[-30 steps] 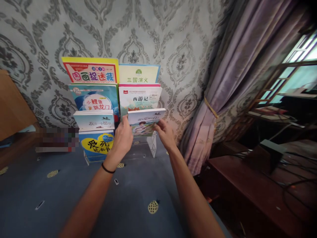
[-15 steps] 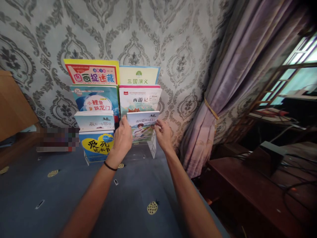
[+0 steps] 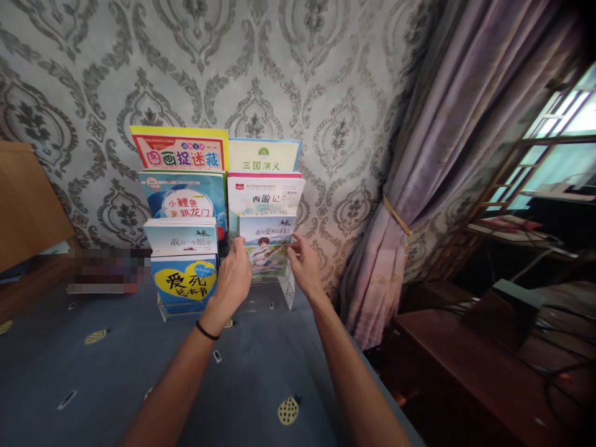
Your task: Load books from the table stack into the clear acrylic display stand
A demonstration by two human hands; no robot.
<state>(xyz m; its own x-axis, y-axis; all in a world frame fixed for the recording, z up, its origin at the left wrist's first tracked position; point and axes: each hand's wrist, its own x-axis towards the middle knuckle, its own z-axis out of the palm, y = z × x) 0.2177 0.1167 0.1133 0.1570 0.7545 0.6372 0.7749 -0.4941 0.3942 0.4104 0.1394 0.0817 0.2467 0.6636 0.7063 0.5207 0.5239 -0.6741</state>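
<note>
A book with a guitar player on its cover stands upright in the right column of a clear tiered book rack. My left hand is closed on its left edge, and my right hand pinches its right edge. Behind it rise a white book with a pink top edge and a pale yellow book. The left column holds a blue book with a yellow heart, a pale book, a teal book and a red-and-yellow book.
A blue cloth with pineapple prints covers the table. Patterned wallpaper backs the rack. On the right hang a tied purple curtain and, beyond it, a dark red desk with cables. A brown wooden panel stands at left.
The guitar-player book now leans back more, showing more of its cover, with both hands still on its edges. The whole view has shifted slightly, so the rack appears lower.
</note>
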